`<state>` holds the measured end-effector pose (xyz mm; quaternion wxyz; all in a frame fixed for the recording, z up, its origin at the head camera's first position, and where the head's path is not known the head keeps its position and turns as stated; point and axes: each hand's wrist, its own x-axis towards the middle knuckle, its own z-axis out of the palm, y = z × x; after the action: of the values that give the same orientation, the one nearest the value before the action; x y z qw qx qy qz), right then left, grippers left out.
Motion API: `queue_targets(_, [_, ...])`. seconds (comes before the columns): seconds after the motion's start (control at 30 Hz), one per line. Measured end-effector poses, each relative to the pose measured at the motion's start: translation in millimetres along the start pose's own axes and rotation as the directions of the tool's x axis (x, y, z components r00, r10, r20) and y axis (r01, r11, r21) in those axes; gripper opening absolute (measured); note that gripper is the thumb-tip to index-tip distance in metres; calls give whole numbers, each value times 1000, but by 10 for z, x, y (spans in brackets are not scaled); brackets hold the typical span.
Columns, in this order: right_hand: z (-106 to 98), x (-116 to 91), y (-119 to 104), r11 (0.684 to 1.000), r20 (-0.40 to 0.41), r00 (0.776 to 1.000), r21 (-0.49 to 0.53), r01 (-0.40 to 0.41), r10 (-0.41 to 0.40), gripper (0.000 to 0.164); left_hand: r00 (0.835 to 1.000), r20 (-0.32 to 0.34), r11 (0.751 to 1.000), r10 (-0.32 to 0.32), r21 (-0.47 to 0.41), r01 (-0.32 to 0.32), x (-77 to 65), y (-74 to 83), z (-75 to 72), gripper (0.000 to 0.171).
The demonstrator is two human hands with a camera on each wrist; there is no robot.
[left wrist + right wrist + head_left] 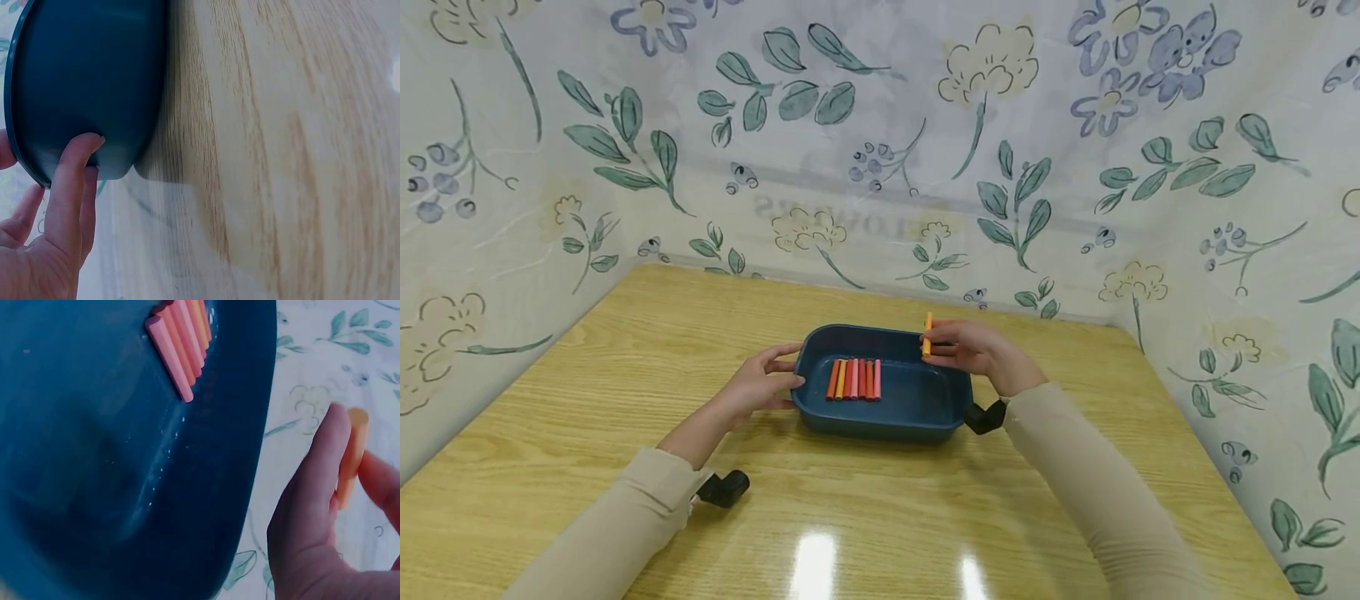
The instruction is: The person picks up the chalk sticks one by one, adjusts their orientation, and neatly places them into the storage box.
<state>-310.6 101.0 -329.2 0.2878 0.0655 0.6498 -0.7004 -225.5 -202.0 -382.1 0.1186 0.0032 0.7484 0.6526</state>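
A deep dark-blue tray [880, 429] with rounded corners stands on the table. Several crayons [854, 380] in red, pink, orange and yellow lie side by side in its left half; their pink end one [169, 357] shows clearly in the right wrist view. My left hand [765, 379] holds the tray's left end, with fingers spread along the outer wall [94, 81] and rim. Above the tray's far right rim, my right hand [973, 346] pinches a yellow-orange crayon [354, 456] between thumb and fingers. That crayon stands nearly upright in the head view.
The tray rests on a glossy wood-grain table [880, 517] with bright reflections near its front. White flower-patterned sheeting [880, 133] rises behind and on both sides. A black wrist device [724, 489] sits at the left cuff, another [985, 417] by the tray's right end.
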Motion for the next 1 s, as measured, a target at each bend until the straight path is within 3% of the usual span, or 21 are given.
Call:
queue_targets(0.37, [183, 215, -13, 983, 13, 997, -169, -74, 77, 40, 1000, -2, 1000, 1, 5, -1, 5, -5, 0, 62])
queue_targets(0.7, [271, 417, 82, 914, 21, 983, -372, -163, 184, 28, 1000, 1, 1000, 4, 10, -4, 0, -5, -12, 62])
queue_targets(1.0, [361, 520, 192, 879, -23, 964, -404, -252, 266, 22, 1000, -3, 1000, -10, 12, 10, -21, 24, -3, 61])
